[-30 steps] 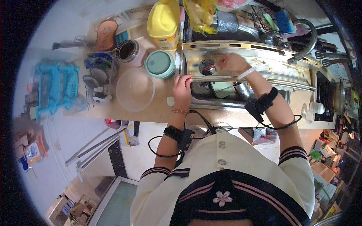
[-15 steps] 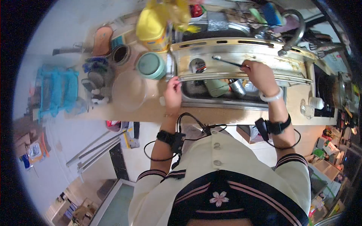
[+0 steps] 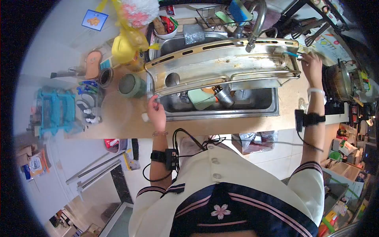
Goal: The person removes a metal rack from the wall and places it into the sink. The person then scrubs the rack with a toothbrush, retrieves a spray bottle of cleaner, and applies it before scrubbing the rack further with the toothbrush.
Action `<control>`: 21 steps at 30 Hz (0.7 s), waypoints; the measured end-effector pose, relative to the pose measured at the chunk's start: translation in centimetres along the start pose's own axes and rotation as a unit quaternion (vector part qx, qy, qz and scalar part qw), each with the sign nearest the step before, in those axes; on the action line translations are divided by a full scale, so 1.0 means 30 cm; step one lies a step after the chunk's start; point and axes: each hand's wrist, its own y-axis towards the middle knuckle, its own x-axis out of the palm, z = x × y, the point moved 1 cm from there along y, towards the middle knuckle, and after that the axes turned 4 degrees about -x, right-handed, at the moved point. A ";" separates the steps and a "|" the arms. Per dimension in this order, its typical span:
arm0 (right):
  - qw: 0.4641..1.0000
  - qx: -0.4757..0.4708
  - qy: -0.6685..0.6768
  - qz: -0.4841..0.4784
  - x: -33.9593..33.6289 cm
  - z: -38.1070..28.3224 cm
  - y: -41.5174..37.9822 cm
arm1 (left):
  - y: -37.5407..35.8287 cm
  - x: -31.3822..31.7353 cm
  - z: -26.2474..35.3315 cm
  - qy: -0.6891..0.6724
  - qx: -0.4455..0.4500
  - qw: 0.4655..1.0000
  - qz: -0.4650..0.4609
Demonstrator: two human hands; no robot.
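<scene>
The person's left hand (image 3: 156, 111) grips the near left corner of the long, stained stainless-steel panel with a round hole (image 3: 221, 65), fingers folded over its rim, at the left edge of the steel sink (image 3: 221, 114) set in the tan bench (image 3: 118, 118). A second ago this hand held the same corner, so its grip has stayed while the panel has swung and now lies across the sink at a slant, its right end farther from the body. The right hand (image 3: 312, 65) has travelled from the round hole, along the panel, out to the far right end; its fingers are pinched on a thin blue-tipped brush (image 3: 292, 54) whose tip touches the grimy corner there. That suggests the scrubbing has moved from the left part to the last, dirtiest corner. Under the panel, inside the sink, lie a pale green container (image 3: 201, 98) and a metal cup (image 3: 226, 97). Beyond the panel's far edge the curved tap (image 3: 256, 19) hangs over it, and left of the sink stands a green round lid (image 3: 131, 85)
</scene>
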 end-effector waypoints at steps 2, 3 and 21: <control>0.981 0.102 0.154 0.061 0.082 0.101 0.019 | -0.019 0.015 -0.050 -0.043 0.073 0.995 0.045; 0.957 0.151 0.232 0.091 0.133 0.151 0.021 | -0.040 0.011 -0.037 -0.068 0.033 0.996 0.041; 0.821 0.278 0.492 0.078 0.173 0.022 -0.454 | 0.499 0.553 0.673 0.205 0.273 0.802 -0.491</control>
